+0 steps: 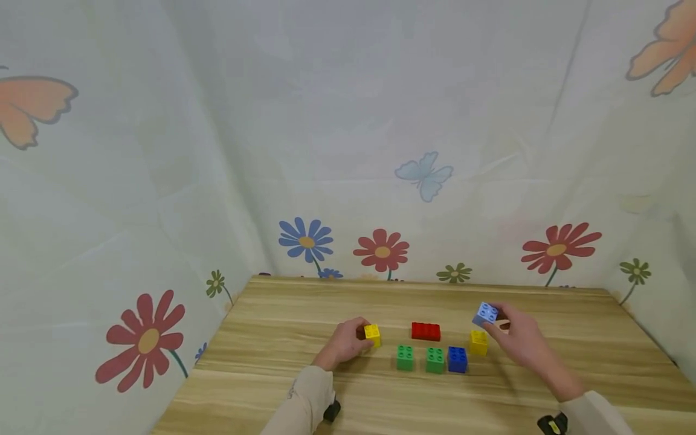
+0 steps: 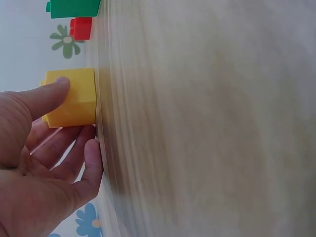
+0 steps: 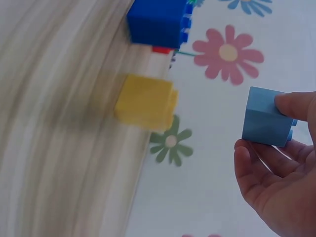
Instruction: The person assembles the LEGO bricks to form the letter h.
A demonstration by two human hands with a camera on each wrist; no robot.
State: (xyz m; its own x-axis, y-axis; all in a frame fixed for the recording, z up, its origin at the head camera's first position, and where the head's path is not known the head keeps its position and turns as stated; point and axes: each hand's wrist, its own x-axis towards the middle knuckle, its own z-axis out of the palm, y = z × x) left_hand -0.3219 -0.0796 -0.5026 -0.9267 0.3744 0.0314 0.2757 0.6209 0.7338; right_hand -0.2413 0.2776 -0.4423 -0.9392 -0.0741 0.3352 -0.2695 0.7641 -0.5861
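My left hand (image 1: 347, 342) pinches a yellow building brick (image 1: 372, 335) between thumb and fingers. That brick (image 2: 76, 101) sits down on the tabletop in the left wrist view, studs pointing away from the wood. Off to the right, my right hand (image 1: 521, 339) grips a light blue brick (image 1: 485, 314) by its sides. The right wrist view shows the light blue brick (image 3: 266, 118) held up off the table, thumb on one side and fingertips on the other. Below and slightly left of it stands a second yellow brick (image 1: 478, 343), which no hand touches.
Between the hands, two green bricks (image 1: 405, 357) and a dark blue brick (image 1: 457, 359) stand in a row. Behind them lies a longer red brick (image 1: 426, 331). The wooden table (image 1: 304, 302) meets a white curtain (image 1: 337, 121) printed with flowers and butterflies.
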